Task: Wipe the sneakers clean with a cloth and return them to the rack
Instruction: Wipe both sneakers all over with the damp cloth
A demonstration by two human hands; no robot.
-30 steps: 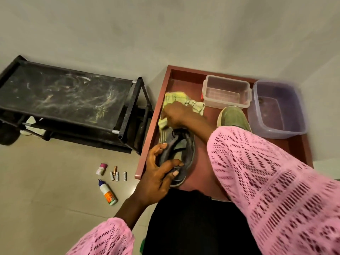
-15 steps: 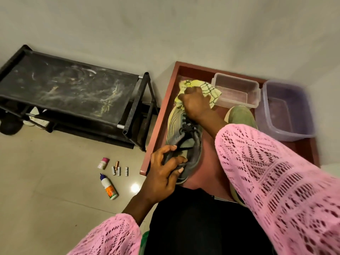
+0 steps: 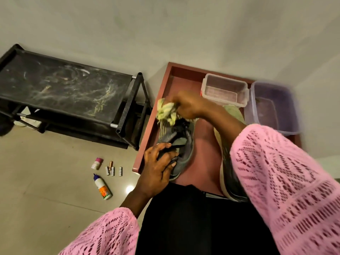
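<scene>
Left hand (image 3: 156, 172) curled round the heel end of a grey mesh sneaker (image 3: 181, 144), fingers hooked into the collar, thumb on the outside. Sneaker lying on the reddish-brown wooden tray bench (image 3: 152, 115), toe pointing away toward the wall. Right hand (image 3: 185, 105) clenched on a bunched yellow-green patterned cloth (image 3: 166, 111), pressing it against the toe end of the grey sneaker; hand and cloth motion-blurred. Second sneaker, pale green with a light sole (image 3: 232, 115), beside the grey one on the same bench, mostly hidden under the right forearm and its pink openwork knit sleeve (image 3: 279, 177). Clear rectangular plastic container (image 3: 224, 89) at the far side of the bench, a translucent purple plastic tub (image 3: 274, 107) just to its right. Black dust-streaked shoe rack (image 3: 60, 92) standing on the tiled floor (image 3: 46, 181) to the left of the bench, against the wall. Small white bottle with a pink cap (image 3: 97, 163), several small batteries (image 3: 112, 170) and a white glue bottle with a blue tip and orange label (image 3: 102, 187) lying on the floor between rack and person.
</scene>
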